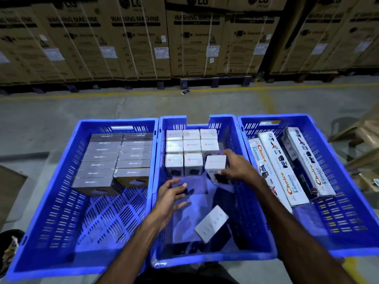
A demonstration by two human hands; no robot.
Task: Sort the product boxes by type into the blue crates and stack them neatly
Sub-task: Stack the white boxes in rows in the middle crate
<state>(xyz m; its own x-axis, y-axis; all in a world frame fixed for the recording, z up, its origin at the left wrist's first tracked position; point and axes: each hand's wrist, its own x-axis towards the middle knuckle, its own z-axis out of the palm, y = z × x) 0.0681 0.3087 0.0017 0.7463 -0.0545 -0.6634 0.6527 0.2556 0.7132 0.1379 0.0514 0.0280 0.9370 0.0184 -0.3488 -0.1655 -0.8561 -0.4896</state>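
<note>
Three blue crates stand side by side. The left crate (61, 201) holds two rows of dark grey boxes (114, 158). In the middle crate (254, 232), small white boxes (184, 152) stand in rows at the far end. My right hand (238, 167) grips one more white box (215, 165) at the right end of the near row. My left hand (170, 197) hovers over the crate floor with fingers spread, holding nothing. A flat white box (211, 223) lies tilted near the front. The right crate (348, 222) contains long white "Choice" boxes (283, 171).
Large cardboard washing machine cartons (184, 37) line the back on pallets, beyond a strip of concrete floor with a yellow line (123, 95). Wooden pieces and cardboard (363, 144) sit at the right. A dark object (10, 249) lies at the lower left.
</note>
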